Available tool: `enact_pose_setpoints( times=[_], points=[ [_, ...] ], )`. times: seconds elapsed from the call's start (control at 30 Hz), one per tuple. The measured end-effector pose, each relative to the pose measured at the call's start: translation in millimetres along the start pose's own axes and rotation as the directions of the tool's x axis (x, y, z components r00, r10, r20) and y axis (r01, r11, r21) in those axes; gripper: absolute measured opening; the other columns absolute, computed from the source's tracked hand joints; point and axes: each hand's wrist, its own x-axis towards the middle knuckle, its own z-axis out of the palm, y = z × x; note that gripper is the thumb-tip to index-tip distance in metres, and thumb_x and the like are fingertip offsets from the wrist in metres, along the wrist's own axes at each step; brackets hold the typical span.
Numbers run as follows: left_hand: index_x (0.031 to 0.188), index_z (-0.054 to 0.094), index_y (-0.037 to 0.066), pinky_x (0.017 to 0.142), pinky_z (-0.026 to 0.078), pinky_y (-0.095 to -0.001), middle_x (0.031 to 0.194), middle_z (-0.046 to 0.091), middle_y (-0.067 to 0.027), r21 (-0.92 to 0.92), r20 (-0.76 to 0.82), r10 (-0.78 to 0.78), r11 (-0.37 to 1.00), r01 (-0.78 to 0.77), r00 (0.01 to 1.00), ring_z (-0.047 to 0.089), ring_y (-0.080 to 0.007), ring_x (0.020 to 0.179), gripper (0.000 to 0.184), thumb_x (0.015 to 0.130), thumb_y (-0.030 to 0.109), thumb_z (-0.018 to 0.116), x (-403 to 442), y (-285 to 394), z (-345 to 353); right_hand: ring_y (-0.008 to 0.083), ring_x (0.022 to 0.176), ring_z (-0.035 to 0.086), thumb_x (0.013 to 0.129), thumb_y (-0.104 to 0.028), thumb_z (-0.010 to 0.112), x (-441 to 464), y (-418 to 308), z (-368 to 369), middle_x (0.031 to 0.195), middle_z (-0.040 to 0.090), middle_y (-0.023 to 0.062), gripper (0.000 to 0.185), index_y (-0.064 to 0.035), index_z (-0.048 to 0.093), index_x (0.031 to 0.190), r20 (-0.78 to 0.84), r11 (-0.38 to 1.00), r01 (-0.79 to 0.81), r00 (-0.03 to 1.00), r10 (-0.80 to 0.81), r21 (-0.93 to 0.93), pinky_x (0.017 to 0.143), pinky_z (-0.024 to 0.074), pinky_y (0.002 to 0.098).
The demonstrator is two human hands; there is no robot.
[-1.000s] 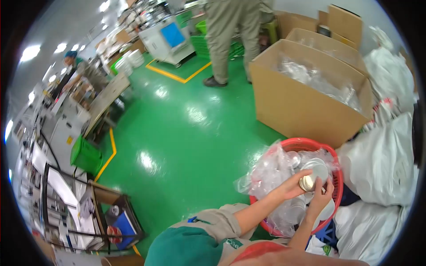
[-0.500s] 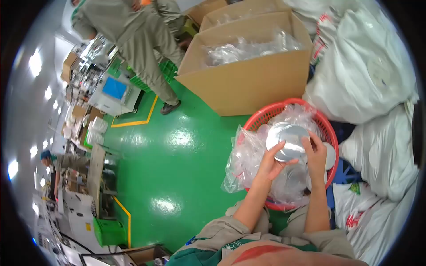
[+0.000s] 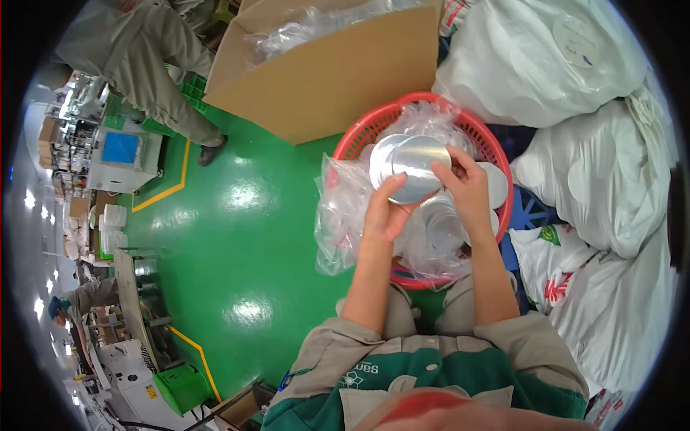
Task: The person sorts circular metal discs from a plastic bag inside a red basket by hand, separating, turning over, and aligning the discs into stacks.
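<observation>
Silvery discs (image 3: 424, 172), thin, flat, round, smooth with mirror-like glare, overlapping, held up over the far-middle part of a red basket (image 3: 357, 138). Left hand (image 3: 388, 212) grips their near-left edge, thumb on top face, fingers curled underneath, mostly hidden. Right hand (image 3: 466, 188) pinches the right edge between thumb and fingers. Basket: round, hard plastic, slotted wall, rim curving around the pile. Inside: clear plastic bag (image 3: 343, 215), crinkled, glossy, spilling over the left rim; matte white disc (image 3: 494, 185) at right, beside the right hand. Far side: cardboard box (image 3: 338, 82), boxy, plain brown, with crumpled transparent plastic (image 3: 316, 32) inside. Right: bulging white sacks (image 3: 532, 65), soft, creased, round outlines pressing through. Blue lattice pallet (image 3: 530, 210) shows between basket and sacks. Left: green floor (image 3: 244, 237), slick, reflective.
</observation>
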Motion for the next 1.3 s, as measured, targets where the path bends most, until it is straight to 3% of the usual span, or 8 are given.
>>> enact_pose_setpoints(
  times=[0.23,0.27,0.4,0.57,0.63,0.87,1.07,1.3],
  points=[
    [0.131,0.037,0.000,0.090,0.051,-0.0483,0.123,0.052,-0.0183,0.003,-0.060,0.067,0.998,-0.067,0.996,0.055,-0.0331,0.110,0.056,0.080,0.008,0.060,3.7,3.0,-2.9,0.0031,0.071,0.051,0.086,-0.013,0.064,1.6,-1.0,6.4,0.087,0.061,-0.0014,0.028,-0.0010,0.061,0.111,-0.066,1.000,0.013,0.998,-0.012,0.016,0.060,0.0386,0.0181],
    [0.129,0.039,0.000,0.086,0.054,-0.0457,0.119,0.054,-0.0170,0.002,-0.067,0.072,0.997,-0.072,0.995,0.058,-0.0314,0.106,0.055,0.079,0.007,0.061,4.2,3.7,-2.0,0.0060,0.079,0.055,0.086,-0.008,0.064,2.1,-2.8,2.8,0.090,0.061,0.0029,0.028,0.0023,0.059,0.112,-0.037,1.000,0.007,0.999,-0.006,0.010,0.071,0.0458,0.0185],
    [0.128,0.040,0.001,0.083,0.055,-0.0446,0.119,0.054,-0.0156,0.036,-0.076,0.081,0.996,-0.079,0.994,0.059,-0.0297,0.105,0.055,0.079,0.008,0.063,3.8,2.6,-1.2,0.0061,0.078,0.056,0.084,-0.005,0.065,1.3,-0.9,1.4,0.088,0.062,0.0031,0.028,0.0033,0.059,0.110,-0.044,0.999,-0.010,0.999,0.008,-0.042,0.070,0.0461,0.0183],
    [0.126,0.042,0.000,0.089,0.050,-0.0454,0.119,0.055,-0.0152,-0.183,-0.064,0.030,0.982,-0.042,0.997,0.056,-0.0298,0.109,0.045,0.083,0.007,0.055,7.2,-2.5,-20.0,0.0047,0.075,0.055,0.083,-0.006,0.066,-0.5,4.2,0.5,0.083,0.061,0.0011,0.025,0.0013,0.059,0.106,-0.065,0.999,0.000,0.998,-0.002,-0.036,0.066,0.0442,0.0172],
    [0.125,0.042,-0.006,0.097,0.045,-0.0449,0.121,0.054,-0.0184,-0.139,-0.070,0.059,0.988,-0.069,0.996,0.053,-0.0311,0.113,0.046,0.082,0.007,0.055,6.0,-1.1,-14.6,0.0033,0.073,0.053,0.083,-0.008,0.067,-0.4,4.8,2.0,0.083,0.060,-0.0002,0.026,0.0000,0.059,0.107,-0.044,1.000,0.000,0.999,0.000,0.006,0.062,0.0417,0.0171],
    [0.124,0.044,-0.006,0.094,0.047,-0.0453,0.121,0.054,-0.0179,-0.048,-0.097,0.135,0.989,-0.140,0.986,0.055,-0.0307,0.111,0.046,0.080,0.005,0.057,8.3,-0.8,-12.2,0.0022,0.072,0.052,0.084,-0.011,0.066,1.5,4.6,2.6,0.090,0.062,-0.0003,0.026,-0.0020,0.059,0.107,-0.065,1.000,0.007,0.998,-0.007,0.003,0.060,0.0394,0.0169],
    [0.126,0.043,0.003,0.082,0.054,-0.0433,0.115,0.056,-0.0128,-0.071,-0.145,0.107,0.990,-0.118,0.984,0.059,-0.0272,0.102,0.053,0.076,0.002,0.061,8.3,0.9,-13.1,0.0103,0.088,0.056,0.093,-0.018,0.052,6.8,3.5,-14.8,0.107,0.059,0.0047,0.028,-0.0041,0.046,0.117,-0.370,0.982,0.188,0.913,-0.170,0.012,0.071,0.0448,0.0241],
    [0.122,0.047,0.001,0.082,0.053,-0.0402,0.112,0.058,-0.0112,-0.059,-0.136,0.077,0.995,-0.085,0.988,0.060,-0.0248,0.100,0.049,0.076,0.002,0.063,10.1,-3.9,-17.9,0.0147,0.098,0.054,0.092,-0.013,0.050,7.8,8.7,-17.2,0.114,0.054,0.0081,0.032,-0.0015,0.043,0.120,-0.351,0.976,0.201,0.923,-0.159,0.085,0.076,0.0474,0.0290]
  ],
)
